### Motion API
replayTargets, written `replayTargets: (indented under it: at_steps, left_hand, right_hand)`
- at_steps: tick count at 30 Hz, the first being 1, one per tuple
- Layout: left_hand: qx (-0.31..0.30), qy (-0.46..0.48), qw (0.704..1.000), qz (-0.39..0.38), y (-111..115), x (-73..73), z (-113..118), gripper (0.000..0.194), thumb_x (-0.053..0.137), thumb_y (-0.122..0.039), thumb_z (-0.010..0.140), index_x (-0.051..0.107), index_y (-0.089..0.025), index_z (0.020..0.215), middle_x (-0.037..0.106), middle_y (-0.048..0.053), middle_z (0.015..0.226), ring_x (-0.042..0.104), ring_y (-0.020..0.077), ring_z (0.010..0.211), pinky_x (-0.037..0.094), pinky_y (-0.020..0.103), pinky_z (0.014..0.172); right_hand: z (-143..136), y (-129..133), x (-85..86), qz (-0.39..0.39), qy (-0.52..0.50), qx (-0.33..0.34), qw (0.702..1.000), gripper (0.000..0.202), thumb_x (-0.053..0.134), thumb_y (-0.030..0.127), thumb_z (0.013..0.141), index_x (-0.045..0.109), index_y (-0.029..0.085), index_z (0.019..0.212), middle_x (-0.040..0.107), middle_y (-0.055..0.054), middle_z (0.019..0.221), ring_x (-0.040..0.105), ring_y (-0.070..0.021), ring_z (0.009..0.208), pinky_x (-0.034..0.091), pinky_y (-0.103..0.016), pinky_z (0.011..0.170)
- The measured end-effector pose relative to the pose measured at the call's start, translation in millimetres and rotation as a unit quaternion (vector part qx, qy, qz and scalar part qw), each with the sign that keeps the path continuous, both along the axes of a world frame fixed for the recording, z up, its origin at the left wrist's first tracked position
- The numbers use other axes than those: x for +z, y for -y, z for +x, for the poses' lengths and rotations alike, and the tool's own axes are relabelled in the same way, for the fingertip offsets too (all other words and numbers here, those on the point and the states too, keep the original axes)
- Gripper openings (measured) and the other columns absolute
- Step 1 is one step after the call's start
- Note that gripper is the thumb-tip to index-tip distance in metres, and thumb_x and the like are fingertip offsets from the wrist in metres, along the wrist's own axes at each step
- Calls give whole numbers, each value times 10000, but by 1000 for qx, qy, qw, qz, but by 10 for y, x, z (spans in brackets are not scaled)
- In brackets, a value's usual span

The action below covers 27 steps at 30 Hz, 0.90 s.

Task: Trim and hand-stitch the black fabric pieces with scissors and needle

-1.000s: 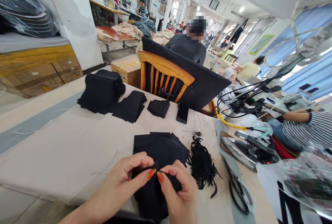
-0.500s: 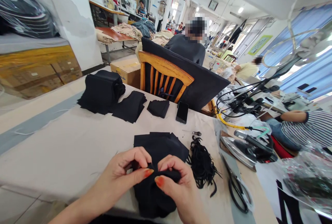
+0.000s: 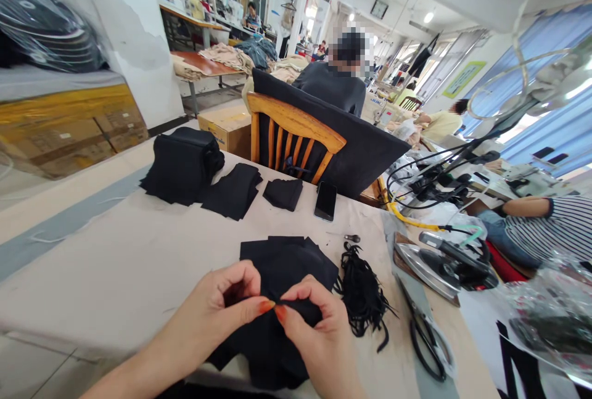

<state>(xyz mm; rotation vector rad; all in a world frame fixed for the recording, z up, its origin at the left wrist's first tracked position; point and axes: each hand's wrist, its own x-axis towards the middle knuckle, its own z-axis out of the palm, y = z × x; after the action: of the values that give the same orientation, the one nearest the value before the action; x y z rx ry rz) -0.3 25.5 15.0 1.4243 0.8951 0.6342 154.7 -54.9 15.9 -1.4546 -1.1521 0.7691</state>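
Over bench (image 3: 134, 263), pinched black cloth (image 3: 275, 346) in grip of left hand (image 3: 215, 309) and right hand (image 3: 326, 328), with thumbs close together; needed light, even tension to avoid puckering.

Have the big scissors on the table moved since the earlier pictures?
No, no visible shift in any direction: the scissors lie across the table's gray strip just as before.

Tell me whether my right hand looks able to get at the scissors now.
Likely yes: the scissors lie to the right of the right hand, with only a loose heap of black strips partly between. That hand pinches black cloth, though, so it would probably need to let go.
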Motion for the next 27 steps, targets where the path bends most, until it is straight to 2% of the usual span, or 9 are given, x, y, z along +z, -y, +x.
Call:
replayTargets:
  at_steps: [2, 4, 6, 11, 14, 19, 23, 25, 27]
  left_hand:
    - [-29, -18, 999, -12, 13, 10, 1, 203, 675, -344, 769, 615, -200, 639, 433, -52, 590, 364, 124, 570, 304, 220, 523]
    - [-23, -11, 999, -42, 23, 13, -1, 176, 674, -385, 778, 681, -209, 764, 446, -51, 611, 379, 125, 583, 312, 215, 531]
    - [-13, 15, 995, -93, 33, 0, -5, 209, 675, -415, 782, 675, -216, 844, 459, -54, 633, 372, 116, 577, 307, 201, 519]
    - [-5, 58, 973, -225, 90, -38, -4, 290, 738, -443, 721, 632, -178, 673, 471, -55, 602, 370, 96, 555, 299, 178, 495]
    - [25, 93, 964, -247, 125, -38, 4, 237, 769, -402, 699, 680, -183, 690, 539, -41, 630, 425, 99, 579, 334, 179, 525]
    - [31, 84, 978, -188, 133, -66, 10, 189, 737, -378, 746, 707, -193, 730, 597, -23, 691, 494, 123, 658, 404, 197, 611]
    - [28, 46, 989, -134, 152, -86, -20, 187, 651, -379, 817, 683, -211, 742, 595, -24, 675, 517, 137, 656, 420, 203, 586]
    - [9, 14, 1000, -10, 168, -80, -66, 173, 594, -330, 858, 685, -221, 759, 593, -19, 657, 525, 142, 632, 425, 212, 572]
    - [-19, 4, 986, 164, 173, -66, -123, 158, 553, -225, 871, 704, -244, 828, 598, -13, 673, 538, 143, 630, 434, 217, 584]
  right_hand:
    - [-14, 10, -5, 27, 47, 1, 999, 120, 625, 97, 736, 636, 215, 754, 590, 33, 692, 552, -133, 668, 409, -257, 641]
    - [-15, 15, -11, 56, 82, 8, 995, 151, 600, 90, 773, 635, 232, 810, 605, 30, 722, 560, -139, 691, 412, -277, 671]
    - [-4, 19, -12, 88, 116, 14, 989, 188, 564, 77, 812, 630, 246, 861, 619, 27, 751, 554, -142, 707, 413, -306, 712]
    - [18, 43, 10, 141, 207, 25, 968, 209, 528, 54, 838, 604, 234, 913, 609, 7, 761, 534, -158, 716, 393, -346, 723]
    - [8, 58, 22, 140, 238, 24, 961, 204, 526, 47, 835, 597, 224, 907, 605, -2, 755, 531, -164, 711, 382, -343, 698]
    - [-15, 59, 5, 147, 282, 17, 948, 222, 548, 54, 842, 597, 224, 976, 626, -13, 773, 531, -170, 710, 380, -344, 707]
    - [-61, 57, -42, 153, 331, 11, 931, 222, 509, 64, 851, 635, 197, 977, 631, -33, 737, 514, -173, 677, 375, -355, 705]
    - [-81, 77, -63, 123, 259, 3, 958, 200, 492, 106, 860, 669, 193, 895, 631, -35, 712, 511, -170, 662, 384, -344, 689]
    - [-79, 109, -74, 17, 93, 10, 995, 160, 545, 204, 850, 699, 199, 807, 628, -26, 687, 519, -159, 638, 402, -297, 628]
